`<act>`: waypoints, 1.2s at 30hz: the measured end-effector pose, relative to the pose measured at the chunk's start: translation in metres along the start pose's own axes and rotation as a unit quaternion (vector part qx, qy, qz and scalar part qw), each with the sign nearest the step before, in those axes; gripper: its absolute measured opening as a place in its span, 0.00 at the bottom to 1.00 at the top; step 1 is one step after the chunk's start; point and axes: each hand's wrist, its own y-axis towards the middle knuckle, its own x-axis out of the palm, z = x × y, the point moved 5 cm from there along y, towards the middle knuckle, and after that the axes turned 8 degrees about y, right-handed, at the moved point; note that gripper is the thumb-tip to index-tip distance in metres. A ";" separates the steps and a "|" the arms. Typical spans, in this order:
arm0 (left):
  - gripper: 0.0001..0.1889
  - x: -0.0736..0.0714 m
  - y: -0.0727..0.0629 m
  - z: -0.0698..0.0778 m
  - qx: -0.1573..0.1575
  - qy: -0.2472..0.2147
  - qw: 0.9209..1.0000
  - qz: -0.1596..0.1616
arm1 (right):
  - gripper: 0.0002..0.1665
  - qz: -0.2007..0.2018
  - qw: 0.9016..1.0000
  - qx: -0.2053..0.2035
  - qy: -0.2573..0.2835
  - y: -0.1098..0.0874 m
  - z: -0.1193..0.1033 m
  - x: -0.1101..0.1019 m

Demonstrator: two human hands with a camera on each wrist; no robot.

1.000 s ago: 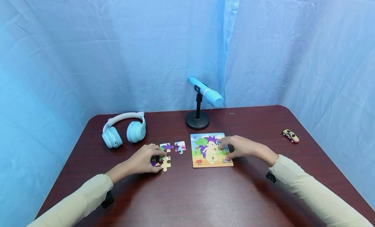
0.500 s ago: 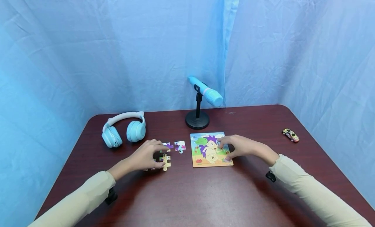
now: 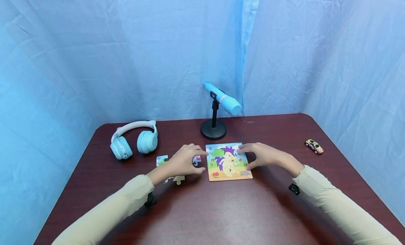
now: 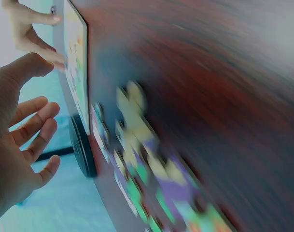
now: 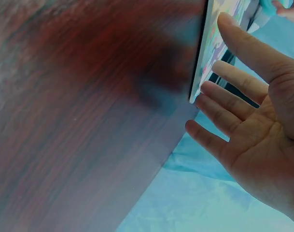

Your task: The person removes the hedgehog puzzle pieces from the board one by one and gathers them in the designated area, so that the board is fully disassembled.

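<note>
A square jigsaw board (image 3: 227, 169) with a purple-haired hedgehog picture lies flat on the table. My left hand (image 3: 185, 161) hovers at its left edge, thumb and fingers spread apart with nothing between them. At the right edge is my right hand (image 3: 265, 155); its thumb and fingertips reach over the border of the board, and the right wrist view shows its fingers (image 5: 233, 104) loosely extended. Loose jigsaw pieces (image 3: 178, 179) lie below and behind the left hand, partly hidden by it in the head view. The left wrist view shows several of these pieces (image 4: 134, 123), blurred.
Pale blue headphones (image 3: 147, 142) rest at the back left. A blue microphone (image 3: 229, 105) on a black round stand (image 3: 213, 129) stands behind the board. Far to the right is a small toy car (image 3: 314, 146). Blue curtains (image 3: 177, 55) hang around the table.
My left hand has left the loose pieces and moved right, to the board's left edge. The right hand stays at the right edge, its fingers shifted slightly outward.
</note>
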 end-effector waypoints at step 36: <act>0.31 0.056 0.092 0.053 -0.026 0.011 0.997 -0.071 | 0.42 -0.008 1.000 -0.003 -0.026 0.003 0.001 0.002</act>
